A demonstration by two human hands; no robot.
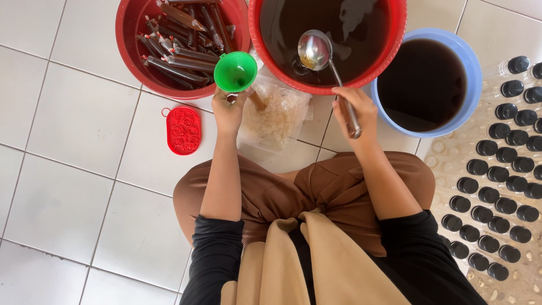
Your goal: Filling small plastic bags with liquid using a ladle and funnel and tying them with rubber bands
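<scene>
- The scene is a white tiled floor [73,130], seen from above, with the person seated on it, knees spread and a tan cloth over the lap.
- The left hand [228,110] is closed around the neck of a green funnel [235,72]; whatever the funnel feeds is hidden under the hand, so the receiving pouch or tube cannot be made out.
- The right hand [355,110] is wrapped around the handle of a metal ladle [315,51], whose bowl hangs over the dark liquid in the large red basin [398,34].
- Judged from this, the step in hand is scooping liquid to fill a narrow packet through the funnel.
- The next move would call for carrying the ladle level across to the funnel, which sits just left of the basin rim, and tipping slowly so the small mouth does not overflow.
- A second red basin [127,39] at the upper left holds filled long packets [180,56] of the same dark liquid.
- A blue bucket [471,79] of dark liquid stands to the right, beside rows of black-capped bottles [502,164].
- A clear plastic bag [276,118] lies between the hands, and a red oval holder [183,130] lies on the tiles to the left.
</scene>
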